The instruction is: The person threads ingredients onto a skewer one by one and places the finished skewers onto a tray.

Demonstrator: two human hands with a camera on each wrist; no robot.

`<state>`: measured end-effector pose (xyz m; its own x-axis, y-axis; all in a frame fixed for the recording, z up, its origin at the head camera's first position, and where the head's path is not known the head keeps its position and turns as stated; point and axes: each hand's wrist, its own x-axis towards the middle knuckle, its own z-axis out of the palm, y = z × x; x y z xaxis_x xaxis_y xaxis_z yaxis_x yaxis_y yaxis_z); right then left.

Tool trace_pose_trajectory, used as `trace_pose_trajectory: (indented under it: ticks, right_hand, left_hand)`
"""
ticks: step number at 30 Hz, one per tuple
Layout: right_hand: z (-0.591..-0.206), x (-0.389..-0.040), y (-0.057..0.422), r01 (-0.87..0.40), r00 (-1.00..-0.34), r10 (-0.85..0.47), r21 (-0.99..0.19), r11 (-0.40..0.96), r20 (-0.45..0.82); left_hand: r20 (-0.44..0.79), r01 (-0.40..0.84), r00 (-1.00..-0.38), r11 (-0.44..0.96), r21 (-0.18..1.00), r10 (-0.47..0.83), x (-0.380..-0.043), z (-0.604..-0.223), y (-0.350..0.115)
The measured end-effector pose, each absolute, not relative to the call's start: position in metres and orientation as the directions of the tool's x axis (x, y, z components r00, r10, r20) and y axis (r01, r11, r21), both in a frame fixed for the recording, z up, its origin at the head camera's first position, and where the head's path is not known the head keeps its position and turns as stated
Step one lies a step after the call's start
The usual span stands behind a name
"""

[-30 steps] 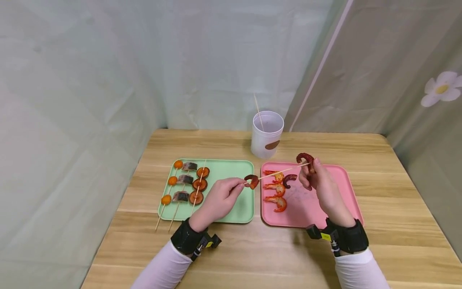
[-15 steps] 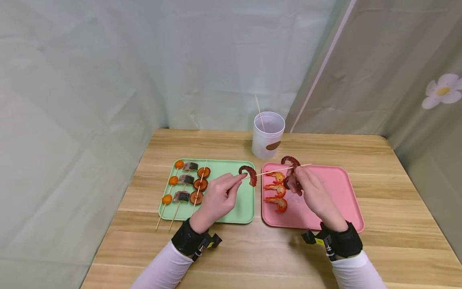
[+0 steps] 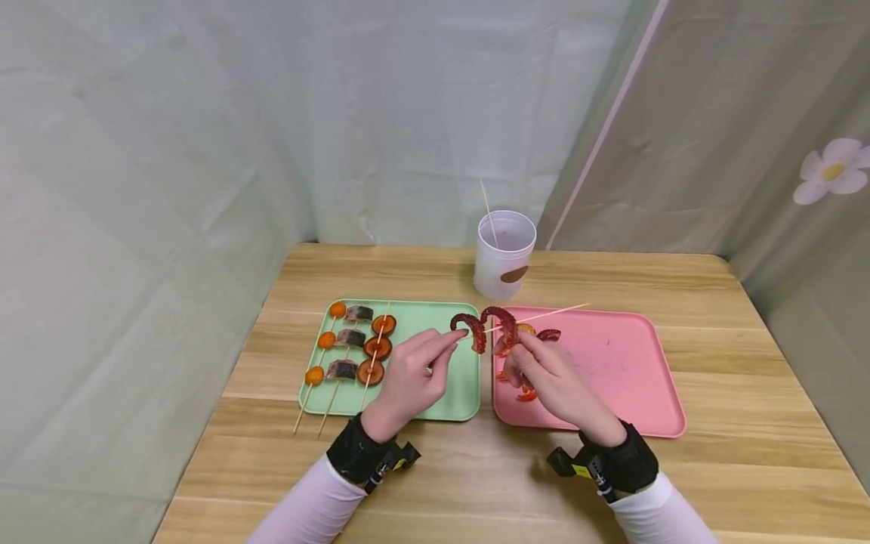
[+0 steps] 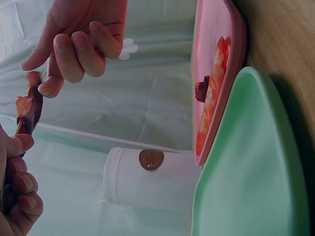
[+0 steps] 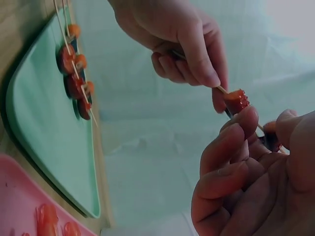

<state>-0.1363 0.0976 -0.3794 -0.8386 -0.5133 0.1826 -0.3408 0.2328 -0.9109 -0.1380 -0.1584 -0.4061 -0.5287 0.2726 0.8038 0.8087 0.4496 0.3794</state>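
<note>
My left hand [image 3: 411,378] pinches a thin bamboo skewer [image 3: 560,310] near one end, above the green tray. Against its fingertips a curled dark-red octopus tentacle [image 3: 478,336] is threaded on the skewer. My right hand [image 3: 557,385] pinches a second octopus tentacle [image 3: 501,317], also on the skewer, close beside the first. The skewer's free end sticks out past my right hand, over the pink tray [image 3: 625,370]. A third tentacle [image 3: 549,335] lies on that tray, near shrimp [image 3: 526,395] partly hidden by my right hand.
On the green tray [image 3: 455,400] lie finished-looking skewers of orange balls [image 3: 326,340], fish pieces [image 3: 350,338] and mushroom slices [image 3: 377,347], their sticks overhanging the front edge. A white cup [image 3: 499,272] holding a skewer [image 3: 488,208] stands behind the trays, near the curtain.
My right hand has moved left along the skewer, sliding the second tentacle from the far end up near the first. My left hand has stayed nearly in place, its tentacle turned slightly.
</note>
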Motion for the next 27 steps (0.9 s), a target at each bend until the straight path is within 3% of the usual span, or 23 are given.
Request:
trace_pose_trajectory:
  ticks: [20, 27]
  right_hand:
    - [-0.382, -0.139, 0.099, -0.324, -0.815, -0.556, -0.923, 0.208, 0.161]
    - [-0.39, -0.163, 0.122, -0.254, -0.899, -0.425, -0.92, 0.299, 0.11]
  left_hand:
    - [0.841, 0.819, -0.495, 0.441, 0.367, 0.219, -0.14, -0.408, -0.16]
    - [0.847, 0.814, -0.495, 0.443, 0.376, 0.192, -0.142, -0.406, -0.163]
